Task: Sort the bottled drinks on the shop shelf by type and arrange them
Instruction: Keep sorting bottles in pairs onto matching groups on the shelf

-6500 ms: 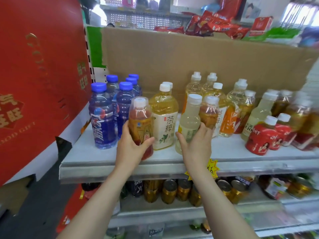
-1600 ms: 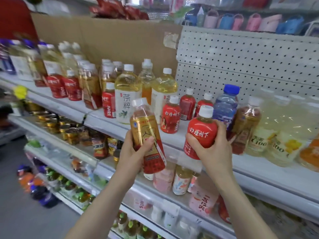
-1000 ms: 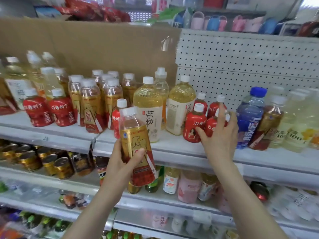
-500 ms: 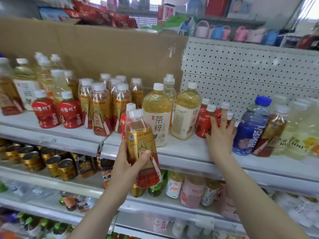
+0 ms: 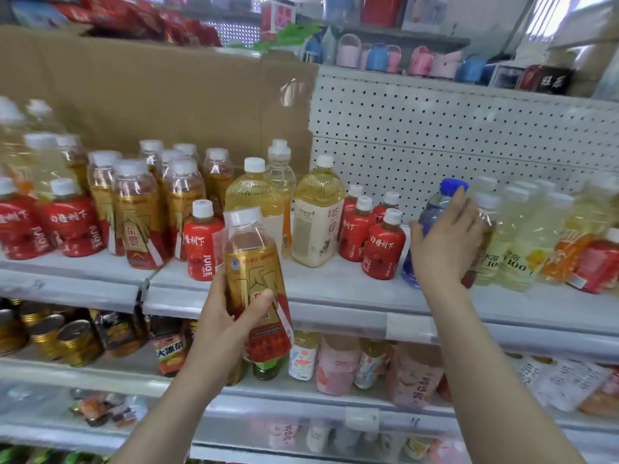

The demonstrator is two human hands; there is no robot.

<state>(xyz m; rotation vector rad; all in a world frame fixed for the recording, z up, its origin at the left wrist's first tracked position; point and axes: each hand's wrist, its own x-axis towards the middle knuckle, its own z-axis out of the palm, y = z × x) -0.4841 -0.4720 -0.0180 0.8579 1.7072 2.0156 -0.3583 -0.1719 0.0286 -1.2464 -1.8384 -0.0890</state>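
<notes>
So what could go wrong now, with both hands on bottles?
The grip of the right hand is on the blue-capped bottle, packed close between the red juice bottles and the pale yellow bottles; pulling it out might topple a neighbour. The left hand holds the gold tea bottle tilted, off the shelf; a slip could drop it.
</notes>
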